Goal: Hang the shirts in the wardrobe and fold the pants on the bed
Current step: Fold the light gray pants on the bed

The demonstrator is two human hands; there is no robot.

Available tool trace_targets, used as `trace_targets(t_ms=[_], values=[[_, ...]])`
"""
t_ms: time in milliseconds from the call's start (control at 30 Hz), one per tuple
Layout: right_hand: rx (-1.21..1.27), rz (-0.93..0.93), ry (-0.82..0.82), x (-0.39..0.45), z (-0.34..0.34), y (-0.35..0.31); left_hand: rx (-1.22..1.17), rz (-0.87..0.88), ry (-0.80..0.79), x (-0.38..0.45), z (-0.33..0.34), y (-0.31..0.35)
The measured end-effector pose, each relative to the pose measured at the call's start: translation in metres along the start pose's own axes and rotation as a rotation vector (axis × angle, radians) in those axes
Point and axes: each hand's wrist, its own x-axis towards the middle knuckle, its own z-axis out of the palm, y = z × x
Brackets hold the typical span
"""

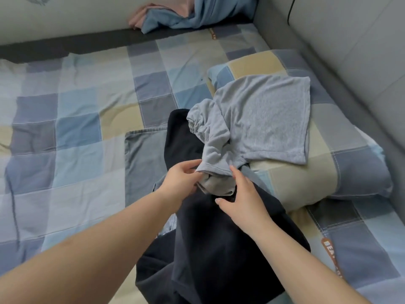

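A light grey garment (265,119) lies crumpled across a checked pillow (306,178), one hemmed end hanging toward me. My left hand (182,181) pinches that hemmed end at its left side. My right hand (243,194) has its fingertips on the same end from the right, thumb resting on the dark fabric below. A dark navy garment (208,249) runs under both hands toward the bed's near edge. Folded grey-blue jeans (144,159) lie flat to the left, partly under the navy garment.
The bed is covered with a blue, grey and cream checked sheet (76,119). A pile of blue and pink clothes (186,16) sits at the far edge against the wall. A grey padded headboard (350,51) runs along the right.
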Motion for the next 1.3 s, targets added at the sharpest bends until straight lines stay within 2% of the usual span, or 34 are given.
trace_targets(t_ms=[67, 133, 267, 400, 500, 600, 767, 900, 1100, 1300], values=[[-0.011, -0.053, 0.004, -0.003, 0.001, -0.021, -0.027, 0.02, -0.127, -0.036, 0.003, 0.023], [0.081, -0.104, 0.053, -0.008, 0.001, -0.041, -0.088, 0.043, -0.231, -0.073, 0.001, 0.046], [0.12, -0.167, 0.21, -0.033, -0.016, -0.082, -0.038, 0.121, -0.254, -0.134, -0.025, 0.082], [0.163, -0.128, 0.17, -0.08, -0.031, -0.139, -0.035, 0.198, -0.185, -0.187, -0.058, 0.108], [0.27, -0.154, 0.208, -0.122, -0.046, -0.189, -0.013, 0.288, -0.109, -0.229, -0.082, 0.119], [0.469, -0.183, 0.267, -0.166, -0.065, -0.249, 0.222, 0.342, 0.006, -0.263, -0.114, 0.118], [0.706, -0.171, 0.349, -0.239, -0.095, -0.338, 0.49, 0.296, 0.071, -0.317, -0.179, 0.118], [0.827, -0.171, 0.326, -0.287, -0.105, -0.398, 0.498, 0.337, -0.013, -0.372, -0.214, 0.135], [1.014, -0.177, 0.199, -0.337, -0.097, -0.444, 0.34, 0.375, 0.015, -0.453, -0.25, 0.163], [0.783, -0.262, 0.011, -0.389, -0.047, -0.459, 0.104, 0.49, 0.081, -0.515, -0.281, 0.195]])
